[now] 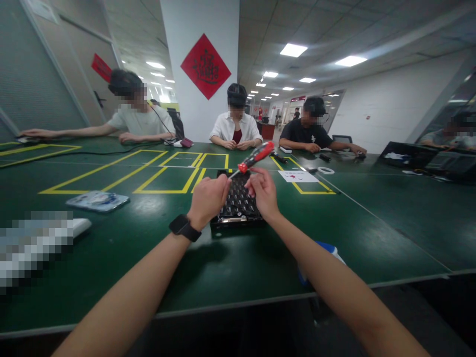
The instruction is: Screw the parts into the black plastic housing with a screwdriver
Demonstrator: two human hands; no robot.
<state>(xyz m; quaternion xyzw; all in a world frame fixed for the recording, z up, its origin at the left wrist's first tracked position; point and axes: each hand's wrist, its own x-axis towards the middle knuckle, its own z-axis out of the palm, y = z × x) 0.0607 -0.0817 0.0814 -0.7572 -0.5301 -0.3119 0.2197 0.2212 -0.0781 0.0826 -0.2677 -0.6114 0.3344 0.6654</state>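
A screwdriver [257,156] with a red and black handle slants up and to the right above a black case. My left hand [208,195], with a black watch at the wrist, is closed around its metal shaft; the tip is hidden in the fingers. Just below the handle, my right hand [263,192] has its fingers curled in a pinch, and whatever they hold is too small to tell. Its index finger is close to the handle; contact is unclear. Under both hands lies the black case [238,224], open, with rows of small metal pieces in it.
On the green table [148,267] are yellow tape outlines, a patterned flat item [97,201] at left and a white sheet [297,176] at right. A blue and white object [327,248] is partly behind my right forearm. Several people sit across the table.
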